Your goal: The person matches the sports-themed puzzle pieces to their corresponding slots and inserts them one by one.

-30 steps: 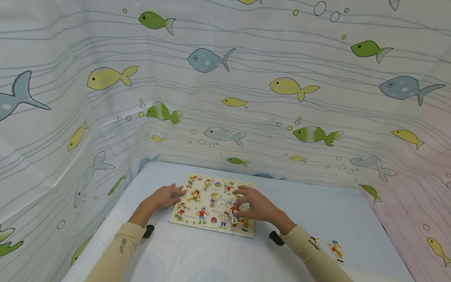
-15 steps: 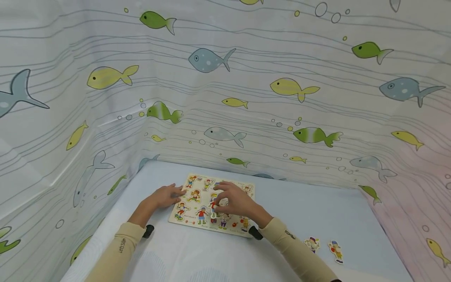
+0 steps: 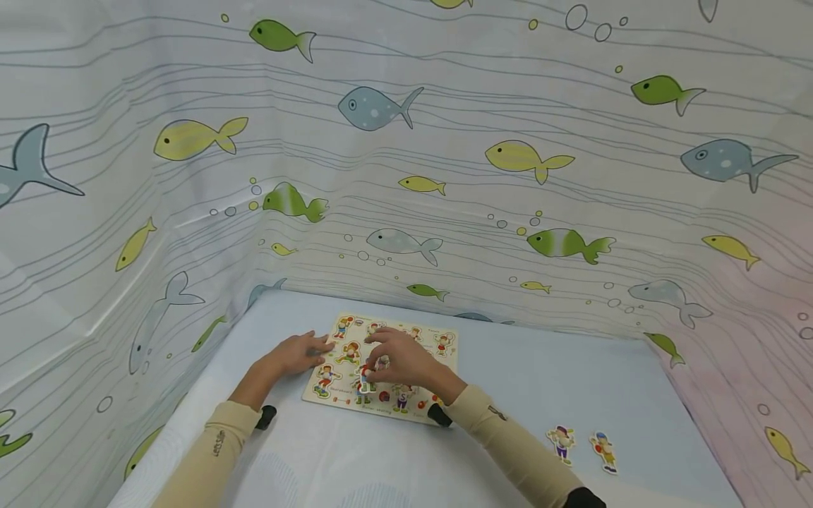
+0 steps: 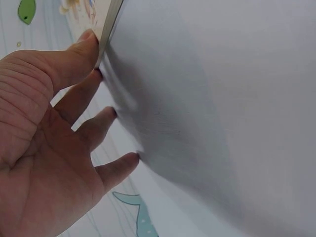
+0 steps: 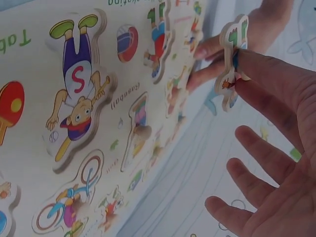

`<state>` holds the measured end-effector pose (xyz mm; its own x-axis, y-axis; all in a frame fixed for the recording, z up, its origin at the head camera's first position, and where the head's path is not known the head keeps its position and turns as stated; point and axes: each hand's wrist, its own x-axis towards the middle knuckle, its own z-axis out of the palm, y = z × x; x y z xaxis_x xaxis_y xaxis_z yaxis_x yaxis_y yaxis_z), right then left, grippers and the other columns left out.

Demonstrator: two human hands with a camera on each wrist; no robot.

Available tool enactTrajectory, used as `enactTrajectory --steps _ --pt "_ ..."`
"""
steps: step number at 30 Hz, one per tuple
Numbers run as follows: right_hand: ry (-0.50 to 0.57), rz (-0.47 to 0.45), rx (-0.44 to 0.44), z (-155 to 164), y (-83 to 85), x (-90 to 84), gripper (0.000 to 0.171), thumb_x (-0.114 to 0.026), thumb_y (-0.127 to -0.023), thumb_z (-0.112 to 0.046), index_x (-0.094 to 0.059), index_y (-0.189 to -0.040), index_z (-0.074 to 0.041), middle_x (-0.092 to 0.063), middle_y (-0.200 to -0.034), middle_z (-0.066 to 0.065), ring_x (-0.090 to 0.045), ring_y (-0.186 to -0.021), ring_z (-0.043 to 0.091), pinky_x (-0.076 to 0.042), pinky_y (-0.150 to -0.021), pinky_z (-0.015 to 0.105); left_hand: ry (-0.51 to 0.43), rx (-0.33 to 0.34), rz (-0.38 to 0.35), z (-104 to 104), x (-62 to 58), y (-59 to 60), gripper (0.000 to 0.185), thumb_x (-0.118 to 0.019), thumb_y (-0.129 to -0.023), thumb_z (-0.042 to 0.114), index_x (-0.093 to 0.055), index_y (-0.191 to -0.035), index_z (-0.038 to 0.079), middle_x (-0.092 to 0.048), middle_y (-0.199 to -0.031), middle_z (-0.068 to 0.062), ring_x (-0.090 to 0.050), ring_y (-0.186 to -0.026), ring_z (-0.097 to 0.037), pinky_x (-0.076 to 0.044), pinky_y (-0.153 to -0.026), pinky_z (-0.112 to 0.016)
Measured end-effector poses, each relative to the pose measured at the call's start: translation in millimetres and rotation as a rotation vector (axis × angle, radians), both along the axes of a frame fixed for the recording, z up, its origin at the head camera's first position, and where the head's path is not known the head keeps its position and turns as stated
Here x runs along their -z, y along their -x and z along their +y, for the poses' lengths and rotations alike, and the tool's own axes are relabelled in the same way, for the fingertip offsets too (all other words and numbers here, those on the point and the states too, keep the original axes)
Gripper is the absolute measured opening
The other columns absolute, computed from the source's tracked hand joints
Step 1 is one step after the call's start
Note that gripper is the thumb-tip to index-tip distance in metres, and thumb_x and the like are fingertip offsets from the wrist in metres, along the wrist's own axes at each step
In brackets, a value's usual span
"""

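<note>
A wooden puzzle board (image 3: 308, 394) with printed sports figures and cut-out pieces lies on the table. My left hand (image 3: 298, 355) is at its left edge; in the left wrist view the thumb (image 4: 84, 49) touches the board's edge, with the other fingers spread. My right hand (image 3: 406, 360) pinches a flat puzzle piece (image 5: 237, 32) between thumb and index finger, its other fingers held apart from it. The piece shows a figure with green feet and stands on edge above the board's lower left part. My hand and the piece cover several figures in the head view.
Two loose puzzle pieces lie at the right of the table: a figure in purple trousers (image 3: 562, 444) and one in yellow with a blue cap (image 3: 604, 452). A fish-patterned sheet (image 3: 406, 212) hangs behind the pale blue table (image 3: 521, 381).
My right hand has carried the pinched piece leftward across the board, from its right side to the lower left figures. The left hand stays at the board's left edge.
</note>
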<state>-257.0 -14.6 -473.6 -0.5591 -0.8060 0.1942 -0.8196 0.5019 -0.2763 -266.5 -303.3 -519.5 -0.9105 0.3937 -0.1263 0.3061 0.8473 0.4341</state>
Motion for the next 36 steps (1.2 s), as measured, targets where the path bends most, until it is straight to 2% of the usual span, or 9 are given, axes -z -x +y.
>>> enactTrajectory --steps 6,14,20,29,36 --pt "-0.033 -0.034 0.024 -10.9 -0.2 5.2 0.012 -0.079 -0.085 -0.034 -0.078 -0.085 -0.022 -0.061 -0.133 0.008 -0.046 -0.134 0.028 -0.036 -0.111 0.04 0.003 0.001 0.005 0.5 -2.5 -1.3 0.04 -0.065 -0.095 0.02 -0.062 -0.132 0.006 -0.048 -0.146 -0.016 -0.031 -0.138 -0.05 -0.027 -0.108 -0.065" --pt "-0.109 -0.027 0.068 -22.0 3.3 15.8 0.013 -0.079 -0.084 -0.039 -0.078 -0.082 -0.027 -0.061 -0.132 0.003 -0.048 -0.132 0.023 -0.04 -0.108 0.037 0.0 0.0 -0.005 -0.5 -3.4 -0.4 0.04 -0.065 -0.095 0.022 -0.062 -0.133 0.007 -0.047 -0.147 -0.016 -0.03 -0.138 -0.05 -0.027 -0.108 -0.065" --pt "-0.162 -0.102 0.125 -27.7 5.3 26.4 0.011 -0.079 -0.083 -0.04 -0.076 -0.082 -0.029 -0.06 -0.136 0.001 -0.046 -0.133 0.019 -0.039 -0.109 0.035 -0.009 -0.004 -0.008 0.6 -4.1 -1.5 0.04 -0.065 -0.095 0.02 -0.062 -0.132 0.007 -0.047 -0.147 -0.016 -0.03 -0.139 -0.049 -0.026 -0.109 -0.064" --pt "-0.199 -0.142 0.169 -29.4 5.2 39.2 0.012 -0.081 -0.082 -0.04 -0.076 -0.079 -0.029 -0.061 -0.132 -0.005 -0.05 -0.129 0.017 -0.042 -0.105 0.031 -0.006 -0.011 -0.012 2.0 -2.5 -1.4 0.04 -0.066 -0.095 0.02 -0.062 -0.133 0.007 -0.047 -0.147 -0.016 -0.03 -0.139 -0.048 -0.026 -0.11 -0.064" --pt "-0.222 -0.104 0.17 -31.9 4.8 41.6 0.013 -0.08 -0.082 -0.043 -0.076 -0.08 -0.03 -0.062 -0.13 -0.006 -0.05 -0.129 0.017 -0.041 -0.106 0.032 0.009 0.002 -0.007 1.5 -1.9 0.5 0.04 -0.064 -0.096 0.019 -0.061 -0.134 0.007 -0.045 -0.148 -0.016 -0.029 -0.139 -0.049 -0.025 -0.11 -0.064"
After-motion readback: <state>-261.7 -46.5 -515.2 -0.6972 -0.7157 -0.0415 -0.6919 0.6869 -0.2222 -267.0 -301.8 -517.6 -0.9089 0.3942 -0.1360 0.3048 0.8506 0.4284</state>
